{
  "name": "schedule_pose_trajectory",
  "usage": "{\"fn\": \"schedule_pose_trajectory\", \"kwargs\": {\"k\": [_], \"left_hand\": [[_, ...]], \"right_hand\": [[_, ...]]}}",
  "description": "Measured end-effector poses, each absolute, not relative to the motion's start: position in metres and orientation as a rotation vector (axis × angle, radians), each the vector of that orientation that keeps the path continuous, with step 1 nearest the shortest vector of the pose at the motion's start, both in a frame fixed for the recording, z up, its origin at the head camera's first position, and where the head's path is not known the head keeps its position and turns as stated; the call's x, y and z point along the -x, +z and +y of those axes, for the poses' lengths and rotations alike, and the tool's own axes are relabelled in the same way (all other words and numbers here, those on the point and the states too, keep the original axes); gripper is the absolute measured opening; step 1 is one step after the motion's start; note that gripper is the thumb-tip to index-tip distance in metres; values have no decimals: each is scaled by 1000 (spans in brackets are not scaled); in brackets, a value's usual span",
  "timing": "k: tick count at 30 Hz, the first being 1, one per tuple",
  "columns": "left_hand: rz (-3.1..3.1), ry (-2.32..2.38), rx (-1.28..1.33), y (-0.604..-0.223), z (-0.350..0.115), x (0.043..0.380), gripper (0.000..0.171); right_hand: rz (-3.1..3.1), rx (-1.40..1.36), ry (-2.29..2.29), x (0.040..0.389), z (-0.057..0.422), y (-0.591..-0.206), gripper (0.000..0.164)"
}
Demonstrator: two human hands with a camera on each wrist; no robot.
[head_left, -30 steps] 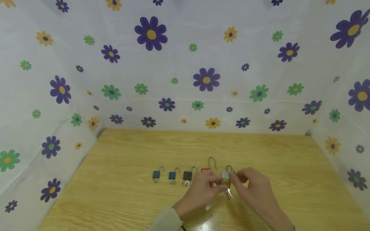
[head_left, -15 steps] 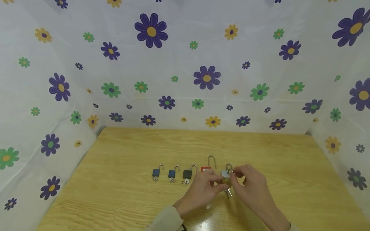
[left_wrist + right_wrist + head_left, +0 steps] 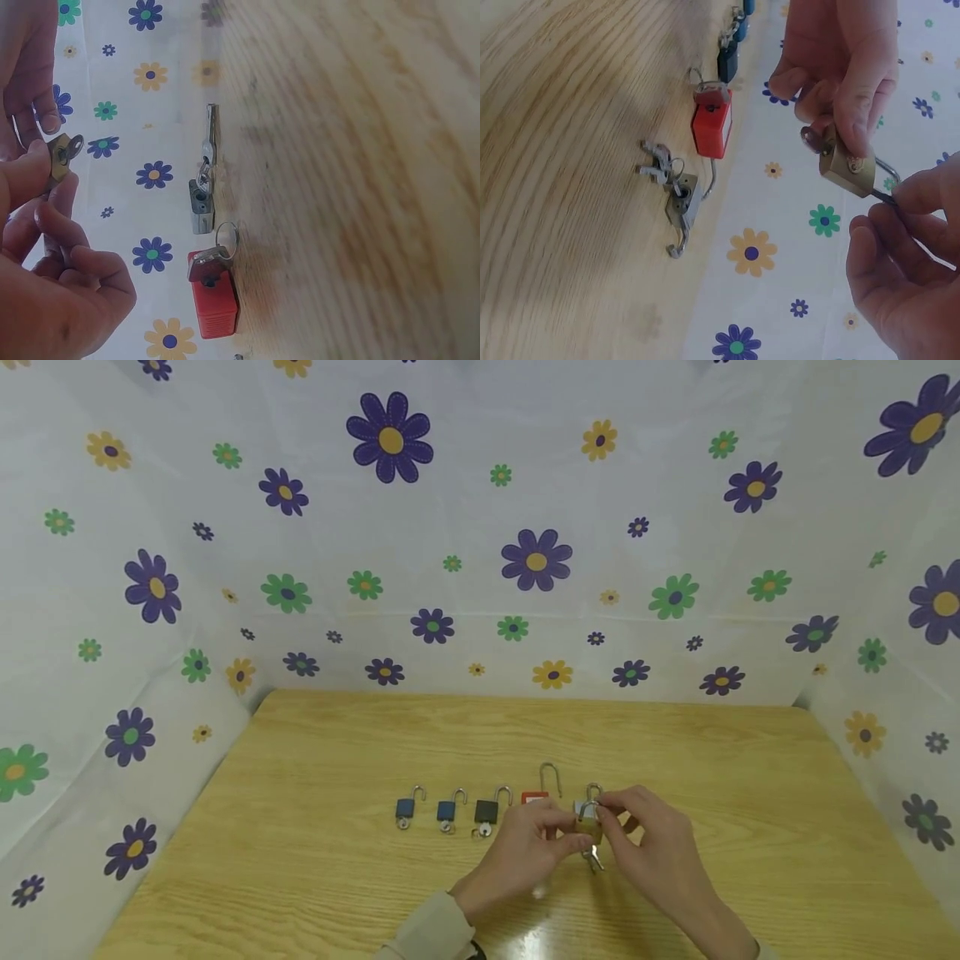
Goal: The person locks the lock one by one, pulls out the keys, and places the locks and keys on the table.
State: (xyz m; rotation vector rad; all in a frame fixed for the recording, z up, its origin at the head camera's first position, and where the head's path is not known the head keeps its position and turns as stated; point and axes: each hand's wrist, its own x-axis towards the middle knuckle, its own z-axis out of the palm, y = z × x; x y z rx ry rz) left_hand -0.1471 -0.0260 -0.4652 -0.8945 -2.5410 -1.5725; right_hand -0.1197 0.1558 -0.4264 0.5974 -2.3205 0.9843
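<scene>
Above the table a brass padlock (image 3: 589, 833) is held between both hands, a key (image 3: 813, 139) standing in its underside. My left hand (image 3: 525, 847) pinches its body between thumb and fingers. My right hand (image 3: 656, 847) pinches the steel shackle (image 3: 889, 171); whether the shackle is locked into the body I cannot tell. Behind them, partly covered in the head view, a silver padlock (image 3: 682, 202) lies on the table with its shackle raised and keys (image 3: 654, 161) attached. Beside it lies a red padlock (image 3: 714, 131) with a long raised shackle and a key in it.
A black padlock (image 3: 486, 812) and two blue padlocks, one blue padlock (image 3: 446, 811) and another blue padlock (image 3: 405, 808), continue the row leftward, shackles raised, keys below. Flowered cloth (image 3: 465, 527) encloses the wooden table (image 3: 337, 893) at the back and sides.
The brass padlock has turned in my hands, so its front face and shackle now show upright toward the head camera. My right fingers have shifted slightly; the padlocks on the table have not moved.
</scene>
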Motion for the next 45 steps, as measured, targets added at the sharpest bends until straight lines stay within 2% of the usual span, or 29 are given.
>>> {"fn": "schedule_pose_trajectory", "kwargs": {"k": [5,8,15,19,23,27,31,36,45], "left_hand": [[-2544,-1607,867,-453,-27,143,12],[-2558,-1641,830,-448,-27,141,11],[-2579,-1711,798,-464,-28,146,13],[-2569,-1729,813,-460,-28,145,13],[-2563,-1764,807,-447,-28,139,11],[-2553,-1769,848,-438,-28,135,16],[-2573,-1753,892,-447,-29,138,21],[-2615,-1756,920,-458,-31,143,15],[-2638,-1749,936,-461,-31,143,14]], "right_hand": [[-2348,-737,907,120,162,-428,28],[-2377,-854,791,120,167,-429,38],[-2442,-1010,585,120,171,-427,63],[-2459,-1025,536,120,173,-427,67],[-2443,-1041,501,121,174,-427,70],[-2427,-1045,464,121,175,-428,70],[-2430,-1046,447,120,174,-428,70],[-2452,-1043,429,120,174,-428,71],[-2458,-1039,402,120,172,-429,62]]}}
